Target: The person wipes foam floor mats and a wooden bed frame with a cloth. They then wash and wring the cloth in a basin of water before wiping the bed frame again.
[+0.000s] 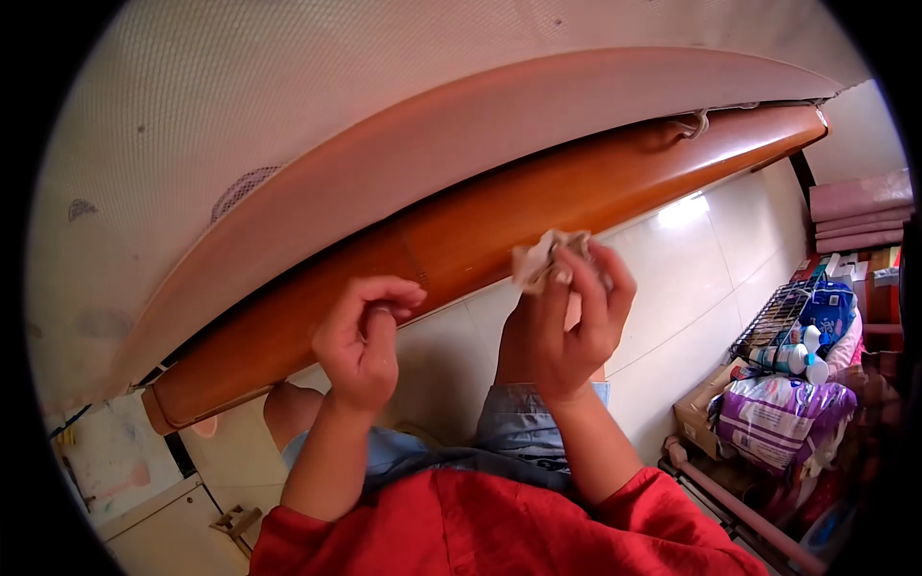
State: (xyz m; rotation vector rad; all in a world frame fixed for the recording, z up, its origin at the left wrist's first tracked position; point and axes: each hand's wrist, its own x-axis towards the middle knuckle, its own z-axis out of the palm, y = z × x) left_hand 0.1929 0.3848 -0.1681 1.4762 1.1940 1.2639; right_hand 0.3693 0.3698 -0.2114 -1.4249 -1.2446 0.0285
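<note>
My right hand [581, 322] is raised above my knee, its fingers closed on a crumpled whitish tissue [534, 264]. To its left, my left hand [365, 336] hovers with the fingers curled toward the thumb; whether anything small is between them is hidden. The two hands are apart. Beyond them runs the glossy brown wooden edge [461, 245] of a bed, with a pale mattress [384, 173] above it. Neither hand appears to touch the wood.
At the right, a purple-and-white package [783, 418], a black wire basket [773, 317] with bottles and a cardboard box [696, 413] stand on the tiled floor [672, 259]. Folded pink cloths [860, 206] lie behind them. A white cabinet [163, 528] is at lower left.
</note>
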